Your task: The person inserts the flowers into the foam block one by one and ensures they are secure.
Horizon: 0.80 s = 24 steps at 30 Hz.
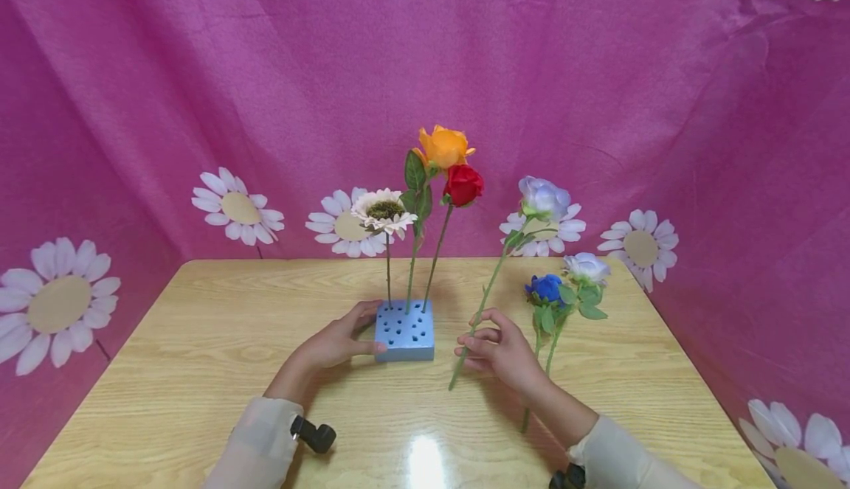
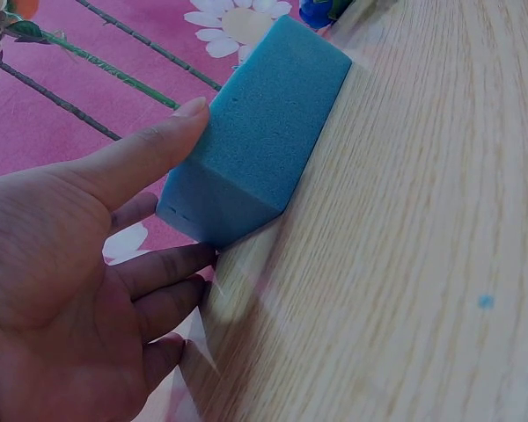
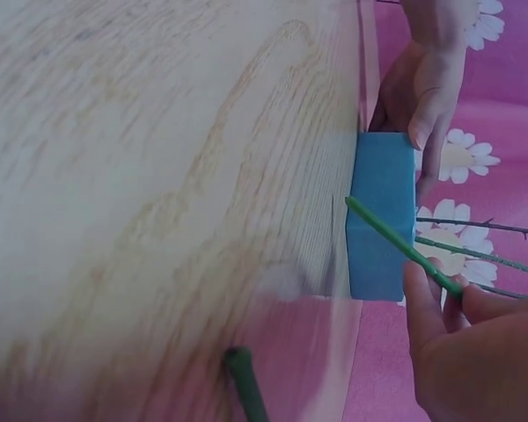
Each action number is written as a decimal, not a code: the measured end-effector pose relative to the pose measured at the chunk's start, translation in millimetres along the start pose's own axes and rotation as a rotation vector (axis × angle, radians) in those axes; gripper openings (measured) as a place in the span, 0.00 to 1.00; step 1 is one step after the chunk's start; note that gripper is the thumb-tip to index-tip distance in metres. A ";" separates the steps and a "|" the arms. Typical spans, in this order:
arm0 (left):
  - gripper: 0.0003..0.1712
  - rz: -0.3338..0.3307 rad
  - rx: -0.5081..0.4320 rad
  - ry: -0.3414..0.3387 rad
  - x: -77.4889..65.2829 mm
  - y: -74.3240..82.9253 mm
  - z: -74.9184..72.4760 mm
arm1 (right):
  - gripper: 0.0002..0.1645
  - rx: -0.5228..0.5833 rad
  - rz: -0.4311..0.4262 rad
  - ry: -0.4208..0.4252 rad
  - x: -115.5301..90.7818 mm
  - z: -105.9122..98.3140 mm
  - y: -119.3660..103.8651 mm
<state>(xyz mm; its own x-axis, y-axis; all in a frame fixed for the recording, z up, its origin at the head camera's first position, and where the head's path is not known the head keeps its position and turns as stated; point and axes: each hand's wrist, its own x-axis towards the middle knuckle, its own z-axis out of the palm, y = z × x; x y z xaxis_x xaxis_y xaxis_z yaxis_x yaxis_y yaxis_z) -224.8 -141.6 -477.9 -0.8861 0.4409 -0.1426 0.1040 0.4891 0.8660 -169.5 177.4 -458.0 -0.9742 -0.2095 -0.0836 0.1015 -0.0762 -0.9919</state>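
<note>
A blue foam block (image 1: pixel 405 352) with several holes in its top stands on the table. My left hand (image 1: pixel 339 339) holds it at its left side, thumb (image 2: pixel 180 132) at the front corner and fingers along the side and back. Three stems stand in the block's back holes: a cream sunflower-like flower (image 1: pixel 384 211), an orange rose (image 1: pixel 443 147) and a red rose (image 1: pixel 463 184). My right hand (image 1: pixel 501 349) pinches the green stem (image 3: pixel 392 236) of a pale lilac flower (image 1: pixel 544 198), tilted with its bloom up and right, its lower end in front and right of the block.
On the table's right side lie a blue flower (image 1: pixel 546 288) and another pale lilac-white flower (image 1: pixel 587 268), their stems partly behind my right forearm. A pink cloth (image 1: pixel 319 68) with printed daisies hangs behind and beside the wooden table (image 1: pixel 199 327).
</note>
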 end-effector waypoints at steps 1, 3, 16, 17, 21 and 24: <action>0.51 0.001 0.000 -0.001 -0.1 -0.1 0.0 | 0.13 -0.006 -0.002 0.006 0.5 0.8 0.1; 0.51 0.004 -0.001 -0.003 -0.3 -0.1 -0.1 | 0.13 -0.018 -0.010 0.012 0.8 2.1 -0.2; 0.52 0.007 0.009 -0.005 -0.5 -1.3 -0.7 | 0.09 -0.076 -0.109 0.051 2.7 16.4 -6.5; 0.52 0.007 0.008 -0.005 -0.5 -1.0 -0.7 | 0.08 -0.076 -0.115 0.054 2.8 17.8 -7.4; 0.51 0.006 0.014 -0.006 -0.4 -0.5 -0.9 | 0.05 -0.079 -0.141 0.059 3.1 23.2 -10.9; 0.51 0.007 0.016 -0.006 -0.3 -0.4 -1.0 | 0.07 -0.084 -0.157 0.060 3.4 27.0 -13.4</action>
<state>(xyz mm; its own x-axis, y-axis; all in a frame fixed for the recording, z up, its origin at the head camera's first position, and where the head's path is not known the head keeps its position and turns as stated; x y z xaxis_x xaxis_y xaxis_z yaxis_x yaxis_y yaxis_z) -225.1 -142.6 -477.7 -0.8824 0.4492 -0.1395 0.1177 0.4980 0.8591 -168.7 151.4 -442.4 -0.9872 -0.1430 0.0699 -0.0676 -0.0211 -0.9975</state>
